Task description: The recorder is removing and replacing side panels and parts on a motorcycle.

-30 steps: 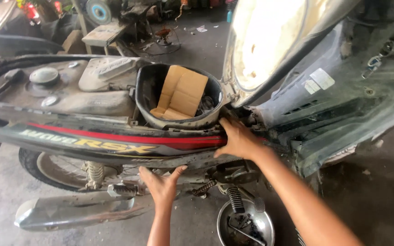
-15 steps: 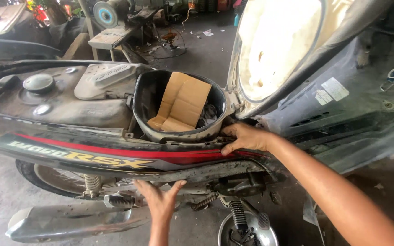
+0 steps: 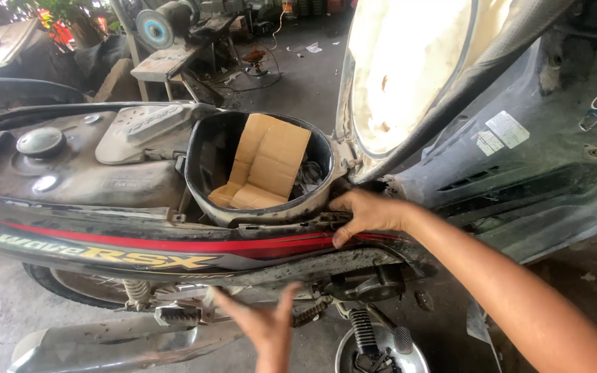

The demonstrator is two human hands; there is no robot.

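Right hand [image 3: 364,213]: fingers curled, pressing on side panel [image 3: 174,249] edge by storage bin [image 3: 257,173], steadying it. Left hand [image 3: 264,324]: fingers spread, empty, below panel, touching nothing.

Right hand [image 3: 366,211] reaches forward, fingers curled down; left hand [image 3: 264,323] open, fingers spread

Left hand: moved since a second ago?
Yes. The left hand has dropped away from the side panel, now blurred below it, level with the footpeg.

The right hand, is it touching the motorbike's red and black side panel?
Touching. The head view shows the right hand resting on the side panel, fingers curled over its top edge.
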